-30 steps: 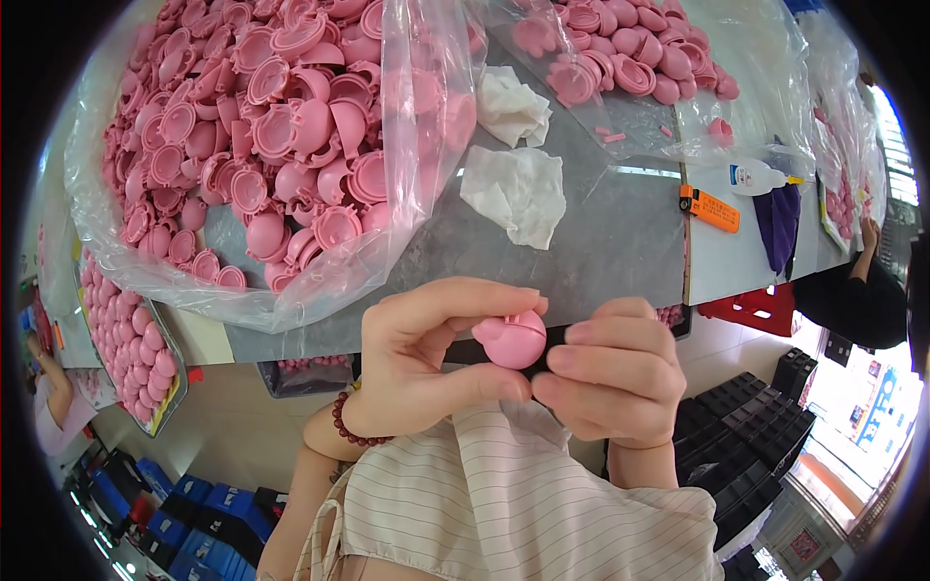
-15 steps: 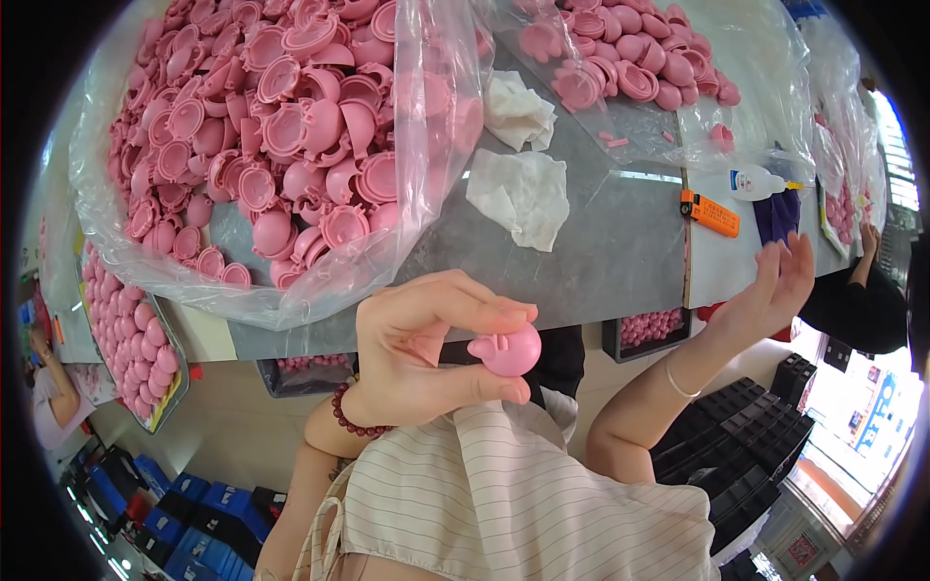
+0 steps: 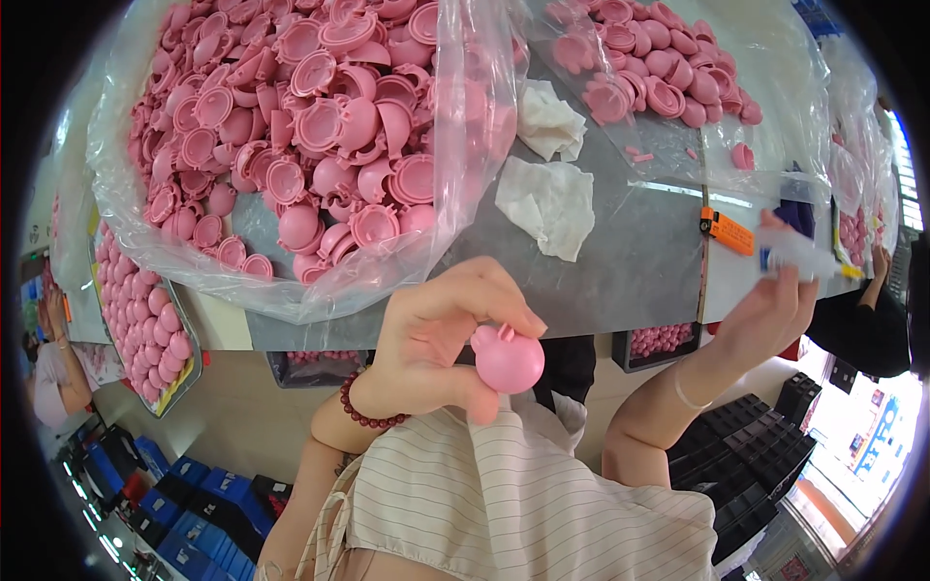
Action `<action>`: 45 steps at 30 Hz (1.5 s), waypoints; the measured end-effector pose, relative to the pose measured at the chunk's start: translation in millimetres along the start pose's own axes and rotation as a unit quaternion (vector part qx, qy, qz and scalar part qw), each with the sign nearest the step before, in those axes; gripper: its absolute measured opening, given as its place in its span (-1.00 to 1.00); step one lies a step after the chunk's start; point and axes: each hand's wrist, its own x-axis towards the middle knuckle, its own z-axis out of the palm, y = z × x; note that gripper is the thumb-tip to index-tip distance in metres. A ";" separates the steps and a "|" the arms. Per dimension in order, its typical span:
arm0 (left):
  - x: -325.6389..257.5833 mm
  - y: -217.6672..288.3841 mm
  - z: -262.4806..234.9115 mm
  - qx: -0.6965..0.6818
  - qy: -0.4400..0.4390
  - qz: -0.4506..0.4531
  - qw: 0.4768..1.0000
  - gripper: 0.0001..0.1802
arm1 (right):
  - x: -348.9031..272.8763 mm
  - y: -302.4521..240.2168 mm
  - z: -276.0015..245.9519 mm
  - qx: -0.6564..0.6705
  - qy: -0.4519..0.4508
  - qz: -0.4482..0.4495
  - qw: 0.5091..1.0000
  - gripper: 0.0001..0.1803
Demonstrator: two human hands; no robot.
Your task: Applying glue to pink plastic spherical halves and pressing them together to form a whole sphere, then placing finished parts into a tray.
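Btl point(image 3: 799, 256) blurred, R fingers point(image 3: 787, 289) prob. partly hidden.

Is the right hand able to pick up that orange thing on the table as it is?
Probably not right now: the right hand is holding the squeeze bottle. The orange thing lies close by, with nothing seeming to cover it, so that hand could likely reach it if it were free.

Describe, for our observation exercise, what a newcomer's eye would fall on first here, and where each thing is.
Most striking is the big heap of pink shells in clear plastic at the upper left. Near the centre, the left hand holds a pink ball; far right, the right hand grips a blurred whitish bottle with a yellow tip.
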 end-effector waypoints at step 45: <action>-25.2 128.7 -91.6 0.884 0.152 -0.014 0.442 -0.85 | -60.5 -17.0 25.0 0.281 -0.264 0.092 0.918 -0.55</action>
